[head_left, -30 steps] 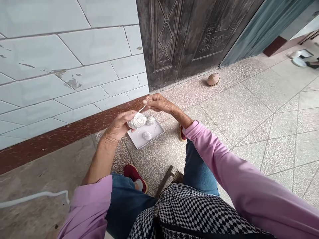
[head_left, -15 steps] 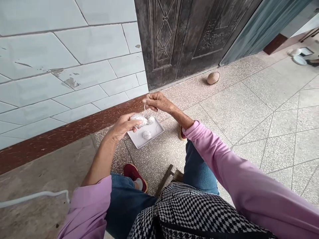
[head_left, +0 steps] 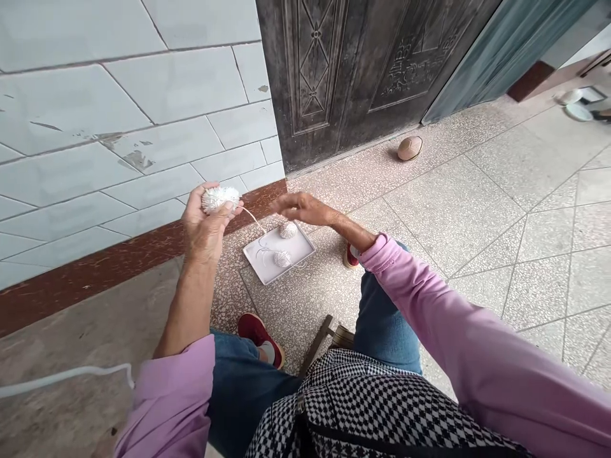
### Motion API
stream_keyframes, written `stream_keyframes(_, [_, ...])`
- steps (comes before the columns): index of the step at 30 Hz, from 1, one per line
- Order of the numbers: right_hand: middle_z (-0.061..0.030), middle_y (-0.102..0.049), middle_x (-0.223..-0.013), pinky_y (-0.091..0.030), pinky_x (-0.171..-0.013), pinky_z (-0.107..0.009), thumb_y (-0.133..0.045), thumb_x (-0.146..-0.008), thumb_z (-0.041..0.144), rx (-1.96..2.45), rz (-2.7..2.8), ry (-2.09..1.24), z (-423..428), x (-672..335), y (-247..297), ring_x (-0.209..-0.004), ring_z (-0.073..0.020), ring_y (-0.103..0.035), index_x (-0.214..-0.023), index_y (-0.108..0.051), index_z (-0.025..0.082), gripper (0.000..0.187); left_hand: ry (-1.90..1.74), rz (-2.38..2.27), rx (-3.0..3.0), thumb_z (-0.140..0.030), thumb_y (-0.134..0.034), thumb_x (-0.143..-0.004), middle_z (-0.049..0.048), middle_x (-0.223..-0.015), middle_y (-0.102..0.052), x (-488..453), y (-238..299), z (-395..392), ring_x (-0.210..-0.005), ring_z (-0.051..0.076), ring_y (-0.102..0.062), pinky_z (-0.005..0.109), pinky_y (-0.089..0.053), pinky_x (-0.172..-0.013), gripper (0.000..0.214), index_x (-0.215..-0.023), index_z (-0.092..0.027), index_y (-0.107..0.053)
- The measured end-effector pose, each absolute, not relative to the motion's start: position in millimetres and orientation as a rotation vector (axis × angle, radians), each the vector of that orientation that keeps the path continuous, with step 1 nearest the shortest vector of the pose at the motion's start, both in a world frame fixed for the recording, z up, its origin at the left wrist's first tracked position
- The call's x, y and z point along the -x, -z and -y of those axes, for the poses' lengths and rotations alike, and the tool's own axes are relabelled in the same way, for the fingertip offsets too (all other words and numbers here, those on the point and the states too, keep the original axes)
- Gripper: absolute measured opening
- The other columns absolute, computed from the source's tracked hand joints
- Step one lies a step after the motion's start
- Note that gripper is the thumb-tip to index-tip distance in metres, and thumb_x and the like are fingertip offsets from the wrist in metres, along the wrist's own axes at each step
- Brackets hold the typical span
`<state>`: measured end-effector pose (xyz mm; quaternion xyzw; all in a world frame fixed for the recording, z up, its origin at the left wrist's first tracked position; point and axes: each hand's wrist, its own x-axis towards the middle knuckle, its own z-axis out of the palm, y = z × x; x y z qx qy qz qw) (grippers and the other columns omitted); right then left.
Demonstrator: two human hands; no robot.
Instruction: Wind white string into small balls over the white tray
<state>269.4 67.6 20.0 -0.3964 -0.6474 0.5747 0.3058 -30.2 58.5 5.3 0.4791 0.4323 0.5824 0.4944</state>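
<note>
A fluffy white yarn pom-pom (head_left: 220, 200) rests in my left hand (head_left: 204, 219), whose thumb presses on its near side. From it a strand of white yarn (head_left: 252, 217) runs down to the right, towards the white tray (head_left: 264, 273) on the floor. Inside the tray lie two small white yarn balls, one at the back (head_left: 288, 229) and one nearer me (head_left: 282, 259), with some loose threads beside them. My right hand (head_left: 303, 208), slightly blurred, hovers above the tray's back right side with its fingers stretched to the left; nothing shows in it.
A tiled wall (head_left: 157, 146) with a dark red skirting stands at the left, next to a dark carved door (head_left: 344, 70). A tan ball-like object (head_left: 409, 148) lies by the doorstep. Below me are a wooden stool (head_left: 317, 343) and my red shoes (head_left: 258, 334).
My left hand has moved left and up with the pom-pom, turning it upward. My right hand has let go of the yarn strand, and its fingers have straightened.
</note>
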Motion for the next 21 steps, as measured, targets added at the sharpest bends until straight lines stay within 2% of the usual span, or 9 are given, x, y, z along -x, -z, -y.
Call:
stream_keyframes(2, [-0.0158,-0.096,-0.132,-0.072,-0.094,-0.026,-0.076,-0.124,0.004,1.056,1.535,-1.499,-68.6,-255.5,-18.7,-0.123,-0.0209,-0.087,-0.127,-0.090,0.010,0.016,-1.390,-1.055,-1.195,-0.051,-0.120,-0.078,0.0087,-0.126,-0.086,18.2,-7.1,-52.8,-0.115,0.035,-0.090,0.050,-0.078,-0.101,0.075,-0.140,-0.033,-0.080])
stream_keyframes(4, [-0.0136,-0.094,-0.127,-0.070,-0.092,-0.023,-0.074,-0.129,0.008,1.060,1.463,-1.548,-68.1,-237.4,-15.9,-0.115,-0.0180,-0.086,-0.128,-0.086,0.009,0.012,-1.373,-1.043,-1.204,-0.053,-0.119,-0.079,0.0089,-0.123,-0.086,7.7,-8.7,-47.7,-0.112,0.034,-0.091,0.048,-0.078,-0.100,0.077,-0.141,-0.031,-0.081])
stream_keyframes(6, [-0.0073,-0.090,-0.109,-0.065,-0.086,-0.021,-0.075,-0.129,0.008,1.055,1.466,-1.633,-65.0,-218.5,-11.7,-0.098,-0.0139,-0.081,-0.121,-0.082,0.010,0.012,-1.364,-1.019,-1.176,-0.053,-0.120,-0.077,0.0091,-0.123,-0.086,2.7,-9.3,-45.6,-0.112,0.035,-0.092,0.047,-0.078,-0.099,0.078,-0.141,-0.031,-0.081])
stream_keyframes(8, [0.0010,-0.078,-0.086,-0.058,-0.075,-0.021,-0.069,-0.133,0.014,1.062,1.490,-1.647,-59.3,-203.0,-7.6,-0.076,-0.0126,-0.070,-0.114,-0.078,0.013,0.021,-1.366,-0.996,-1.127,-0.052,-0.120,-0.077,0.0097,-0.129,-0.087,4.1,-8.4,-47.2,-0.115,0.036,-0.093,0.048,-0.079,-0.100,0.076,-0.140,-0.033,-0.081])
stream_keyframes(10, [0.0052,-0.065,-0.075,-0.050,-0.070,-0.023,-0.065,-0.135,0.020,1.060,1.565,-1.540,-51.5,-193.3,-5.0,-0.069,-0.0140,-0.059,-0.110,-0.077,0.015,0.029,-1.385,-0.983,-1.070,-0.051,-0.120,-0.079,0.0092,-0.136,-0.087,9.8,-5.5,-51.6,-0.119,0.036,-0.093,0.048,-0.079,-0.102,0.073,-0.137,-0.035,-0.079])
stream_keyframes(13, [0.0025,-0.065,-0.081,-0.049,-0.081,-0.028,-0.071,-0.132,0.021,0.997,1.789,-1.369,-38.6,-189.0,-5.8,-0.079,-0.0178,-0.060,-0.106,-0.080,0.016,0.028,-1.434,-1.010,-0.984,-0.051,-0.119,-0.079,0.0069,-0.138,-0.087,18.4,1.4,-58.9,-0.118,0.035,-0.093,0.047,-0.078,-0.102,0.072,-0.135,-0.037,-0.076])
stream_keyframes(16, [-0.0016,-0.070,-0.089,-0.052,-0.093,-0.033,-0.072,-0.131,0.023,0.945,1.998,-1.317,-29.5,-191.0,-11.5,-0.088,-0.0221,-0.064,-0.102,-0.077,0.020,0.030,-1.472,-1.120,-1.009,-0.050,-0.117,-0.075,0.0061,-0.127,-0.086,19.4,8.9,-61.8,-0.106,0.032,-0.090,0.045,-0.077,-0.096,0.075,-0.135,-0.034,-0.076])
stream_keyframes(19, [-0.0041,-0.072,-0.091,-0.054,-0.094,-0.035,-0.070,-0.134,0.036,0.920,2.080,-1.275,-29.6,-197.1,-21.0,-0.091,-0.0254,-0.065,-0.100,-0.071,0.024,0.036,-1.430,-1.317,-1.209,-0.047,-0.109,-0.074,0.0030,-0.111,-0.080,14.2,14.6,-60.5,-0.096,0.027,-0.082,0.040,-0.073,-0.086,0.069,-0.133,-0.029,-0.079])
stream_keyframes(21, [-0.0040,-0.071,-0.092,-0.054,-0.093,-0.035,-0.068,-0.135,0.042,0.938,2.085,-1.217,-33.4,-203.3,-27.8,-0.091,-0.0255,-0.065,-0.099,-0.069,0.025,0.040,-1.349,-1.464,-1.363,-0.042,-0.103,-0.075,0.0018,-0.108,-0.078,11.8,16.9,-60.6,-0.095,0.026,-0.077,0.037,-0.070,-0.083,0.061,-0.130,-0.027,-0.080])
